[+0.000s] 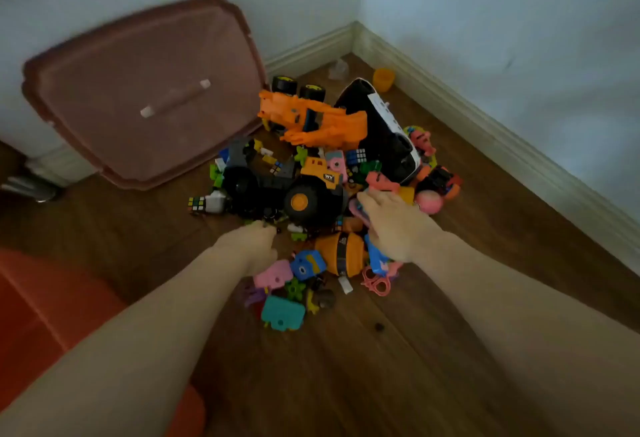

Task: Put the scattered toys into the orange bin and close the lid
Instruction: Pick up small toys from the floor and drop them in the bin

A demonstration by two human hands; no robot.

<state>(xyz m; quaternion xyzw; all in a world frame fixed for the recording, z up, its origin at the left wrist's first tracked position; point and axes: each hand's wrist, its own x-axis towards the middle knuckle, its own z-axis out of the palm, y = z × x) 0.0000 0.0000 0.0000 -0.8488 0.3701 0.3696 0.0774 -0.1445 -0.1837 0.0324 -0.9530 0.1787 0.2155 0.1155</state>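
The orange bin sits at near left, its lid propped against the far wall. The left hand curls over small pieces, its grasp unclear; the right hand spreads flat on the toys heaped on the floor. A hurried scoop could send loose bits skittering, or topple the truck.

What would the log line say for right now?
hands: left, right reaching into toy pile | orange bin: near-left | brown lid: off, against wall
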